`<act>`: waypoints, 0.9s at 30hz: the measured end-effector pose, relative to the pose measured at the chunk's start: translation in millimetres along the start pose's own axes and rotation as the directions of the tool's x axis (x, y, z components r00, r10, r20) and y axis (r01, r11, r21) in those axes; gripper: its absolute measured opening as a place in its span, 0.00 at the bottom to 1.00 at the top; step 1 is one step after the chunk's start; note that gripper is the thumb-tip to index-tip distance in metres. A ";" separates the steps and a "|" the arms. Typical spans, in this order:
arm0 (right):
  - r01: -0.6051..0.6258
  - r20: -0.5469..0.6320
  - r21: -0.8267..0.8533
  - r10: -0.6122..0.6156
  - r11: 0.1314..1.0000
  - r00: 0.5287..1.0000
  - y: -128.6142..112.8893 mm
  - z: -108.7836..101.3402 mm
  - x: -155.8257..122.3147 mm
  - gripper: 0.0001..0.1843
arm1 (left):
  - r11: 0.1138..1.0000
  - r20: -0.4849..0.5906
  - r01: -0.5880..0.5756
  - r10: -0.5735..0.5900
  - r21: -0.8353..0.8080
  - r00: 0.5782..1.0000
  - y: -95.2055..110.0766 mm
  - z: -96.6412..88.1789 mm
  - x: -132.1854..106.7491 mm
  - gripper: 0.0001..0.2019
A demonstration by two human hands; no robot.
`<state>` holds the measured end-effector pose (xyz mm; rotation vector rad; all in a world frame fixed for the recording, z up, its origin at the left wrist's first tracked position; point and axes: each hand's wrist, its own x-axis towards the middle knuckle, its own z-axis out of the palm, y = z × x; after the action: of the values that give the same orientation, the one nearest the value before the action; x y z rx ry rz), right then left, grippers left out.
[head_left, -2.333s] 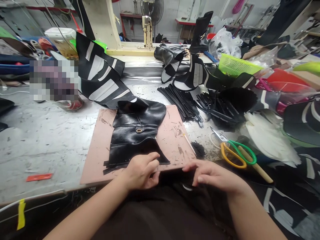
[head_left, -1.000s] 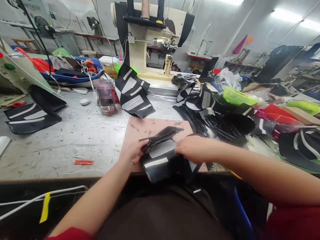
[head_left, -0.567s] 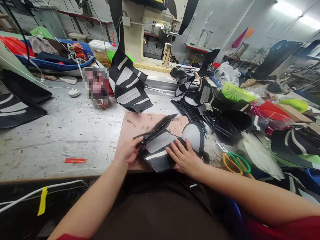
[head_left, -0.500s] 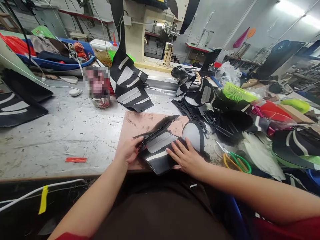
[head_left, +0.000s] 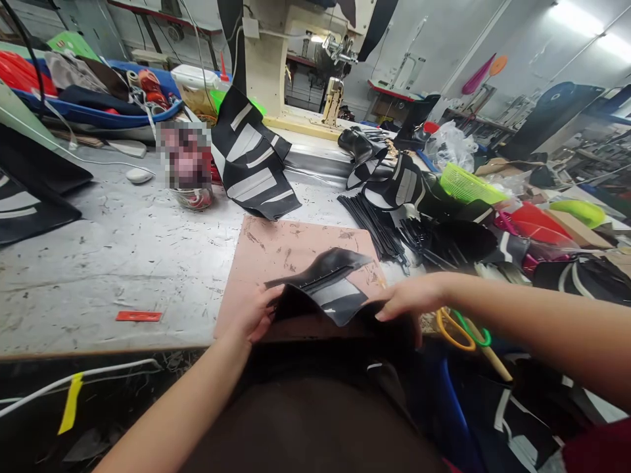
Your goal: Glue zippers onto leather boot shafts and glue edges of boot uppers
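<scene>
A black leather boot upper (head_left: 329,286) with grey lining patches lies folded on the pink work board (head_left: 276,253) at the table's near edge. My left hand (head_left: 254,314) pinches its left edge, fingers closed on the leather. My right hand (head_left: 411,299) grips the piece's right side, fingers curled over the leather near the board's right corner. The lower part of the piece hangs off the table toward my lap.
Yellow and green scissors (head_left: 466,332) lie just right of my right hand. A pile of black strips (head_left: 379,226) and boot parts (head_left: 394,184) fills the right side. A sewing machine (head_left: 276,59) stands at the back. A jar (head_left: 192,194) and striped leather panel (head_left: 251,164) sit behind the board.
My right hand has lifted off the flat piece and moved right to grip its edge. The leather is now folded up and pulled nearer the table edge. The left hand keeps its hold.
</scene>
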<state>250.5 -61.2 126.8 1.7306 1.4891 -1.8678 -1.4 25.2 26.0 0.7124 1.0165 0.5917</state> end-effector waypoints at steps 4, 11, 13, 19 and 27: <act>-0.078 0.006 -0.029 0.078 0.997 0.997 9.7 1.3 15.1 0.25 | 0.995 0.061 0.096 -0.097 0.011 0.993 0.3 -3.0 -1.7 0.16; 0.112 -0.120 -0.934 -0.592 0.340 0.797 -11.0 51.1 34.9 0.18 | 0.993 0.061 0.113 -0.115 0.033 0.992 3.4 0.3 0.3 0.14; 0.205 0.059 -0.965 -0.620 0.166 0.782 -20.6 60.1 39.6 0.13 | 0.994 0.034 0.104 -0.105 0.025 0.994 3.1 3.5 -0.9 0.14; 0.182 -0.092 -0.805 -0.421 0.565 0.903 -49.5 37.3 61.3 0.12 | 0.998 0.045 0.052 -0.054 0.038 0.998 3.6 7.9 -5.7 0.15; 0.337 -0.103 -0.712 -0.567 0.615 0.817 -33.6 47.4 60.4 0.11 | 0.947 -0.053 -0.112 0.134 0.301 0.990 -13.3 -1.6 -5.9 0.18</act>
<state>178.3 -52.3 85.2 1.3869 2.5380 -0.9390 -3.8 12.8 18.5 1.0331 1.1489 0.5817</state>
